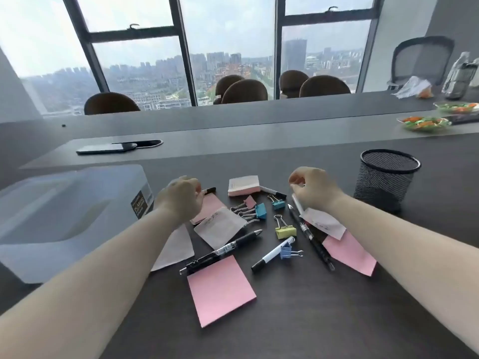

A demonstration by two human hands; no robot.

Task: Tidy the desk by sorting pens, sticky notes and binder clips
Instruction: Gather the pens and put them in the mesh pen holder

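Seemingly lengthwise away: black pen (311, 235)

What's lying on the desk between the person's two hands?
In the head view, between the left hand and right hand lie a sticky note block, a black-capped marker and some binder clips.

Single head-worn wide-angle view, looking forward and down over the dark desk (298, 320); forearms enter from bottom corners, windows (228, 47) fill the far background.
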